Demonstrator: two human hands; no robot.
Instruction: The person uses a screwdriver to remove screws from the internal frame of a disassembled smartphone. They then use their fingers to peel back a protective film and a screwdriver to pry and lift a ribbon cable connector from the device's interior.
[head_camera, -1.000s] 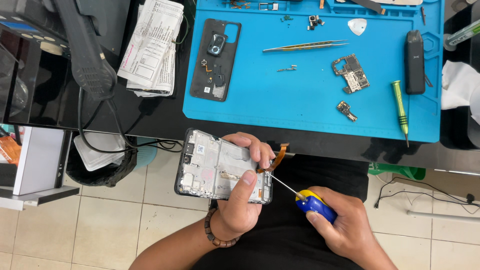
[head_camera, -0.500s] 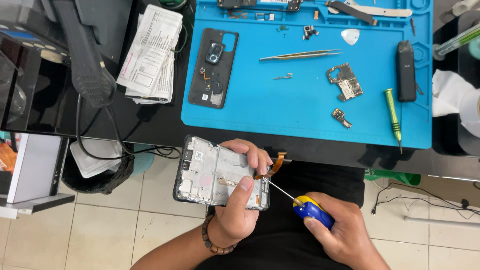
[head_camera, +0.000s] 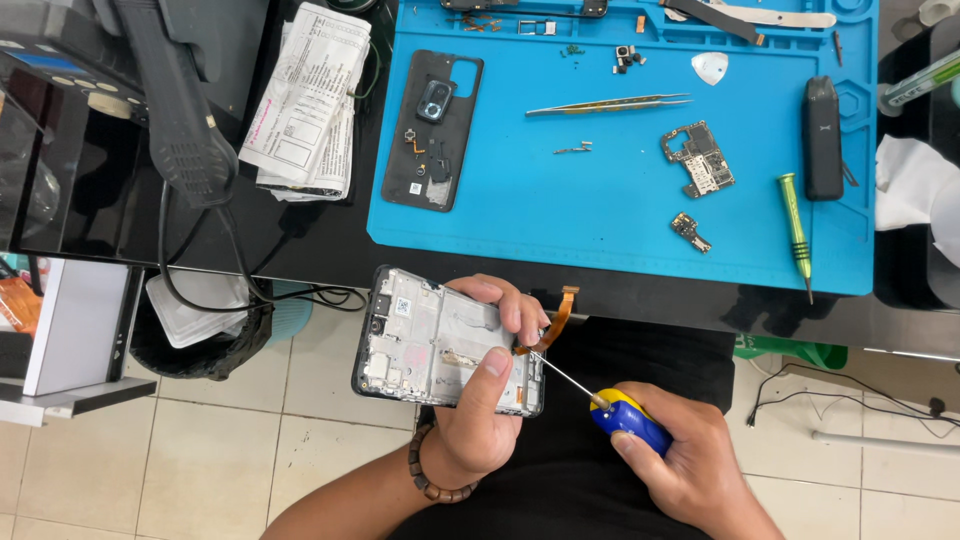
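A: Left hand (head_camera: 480, 420) wraps the opened phone frame (head_camera: 440, 345), thumb across its silvery inner plate, fingers over the right end. Held above tile floor, below the desk edge.

B: Right hand (head_camera: 690, 465) closed round the blue-yellow screwdriver (head_camera: 615, 410); thin shaft meets the frame's right end, beside the orange flex ribbon (head_camera: 555, 320).

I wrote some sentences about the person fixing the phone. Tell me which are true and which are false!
1. The left hand holds the opened phone frame. True.
2. The right hand holds a green screwdriver. False: it holds the blue and yellow screwdriver; the green screwdriver lies on the blue mat.
3. The tweezers lie on the mat. True.
4. The phone back cover lies on the floor. False: it rests on the mat's left edge.
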